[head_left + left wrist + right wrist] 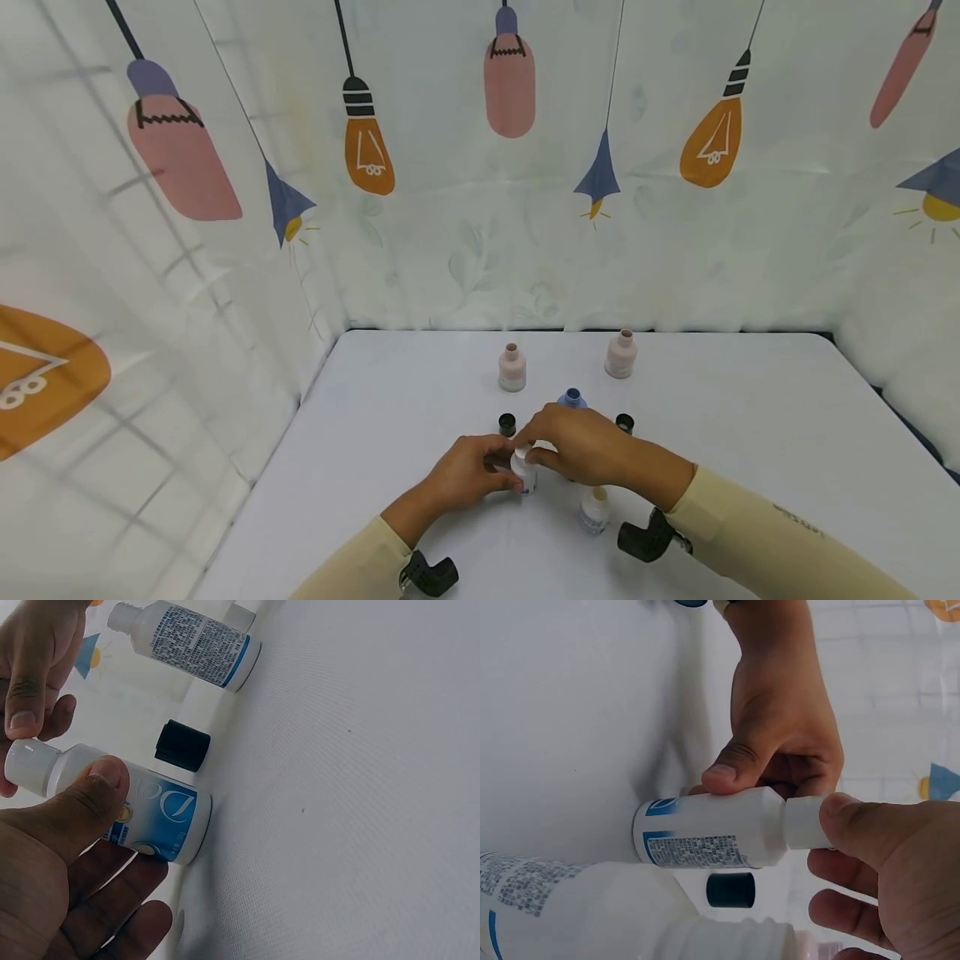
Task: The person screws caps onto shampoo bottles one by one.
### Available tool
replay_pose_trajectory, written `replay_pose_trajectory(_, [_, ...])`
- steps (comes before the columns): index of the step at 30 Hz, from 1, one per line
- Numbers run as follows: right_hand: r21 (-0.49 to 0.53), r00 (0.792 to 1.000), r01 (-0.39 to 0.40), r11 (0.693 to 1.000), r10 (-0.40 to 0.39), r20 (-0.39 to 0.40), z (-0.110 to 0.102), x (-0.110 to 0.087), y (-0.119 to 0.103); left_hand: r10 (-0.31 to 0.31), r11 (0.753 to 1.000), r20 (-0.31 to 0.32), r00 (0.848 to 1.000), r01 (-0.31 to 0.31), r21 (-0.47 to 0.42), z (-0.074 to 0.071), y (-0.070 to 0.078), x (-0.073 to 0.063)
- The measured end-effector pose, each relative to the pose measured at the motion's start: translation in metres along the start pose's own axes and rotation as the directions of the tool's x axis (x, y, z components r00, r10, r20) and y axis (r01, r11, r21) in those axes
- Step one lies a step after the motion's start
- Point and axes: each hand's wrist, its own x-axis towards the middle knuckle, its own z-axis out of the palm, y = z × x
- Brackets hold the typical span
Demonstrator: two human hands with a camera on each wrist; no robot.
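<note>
A small white bottle (524,477) with a blue label stands upright on the table. My left hand (467,477) holds its body between thumb and fingers, seen closely in the left wrist view. From the other side, my right hand (581,446) pinches the white cap (802,823) at the bottle's top. The cap sits on the neck; how tightly cannot be told. A second white bottle (594,512), uncapped, stands just right of the held one, below my right forearm. Beyond the hands is a black cap (507,424).
Two pale pink uncapped bottles, one left (512,369) and one right (621,355), stand toward the back of the white table (405,383). An uncapped blue bottle (572,398) is partly hidden behind my right hand. Another black cap (625,422) lies beyond my right wrist. Patterned curtains surround the table.
</note>
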Motion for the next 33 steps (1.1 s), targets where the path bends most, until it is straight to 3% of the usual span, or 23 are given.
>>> replay_pose_trajectory(12, [0.002,0.998,-0.063,0.998,0.063,-0.012,0.0008,0.0010,0.0005,0.000,1.000,0.000,1.000,0.000,0.015,-0.0010,0.0021,0.0004])
replay_pose_trajectory(20, [0.003,0.999,0.050,0.999,-0.050,-0.012,0.0020,-0.0008,0.0048,-0.007,1.000,-0.007,1.000,0.007,0.015,-0.0003,0.0016,-0.0003])
replay_pose_trajectory(33, [0.023,0.998,-0.060,0.998,0.060,0.005,0.0027,0.0027,0.0021,-0.024,1.000,-0.004,1.000,0.024,-0.008,0.0002,0.0026,-0.0013])
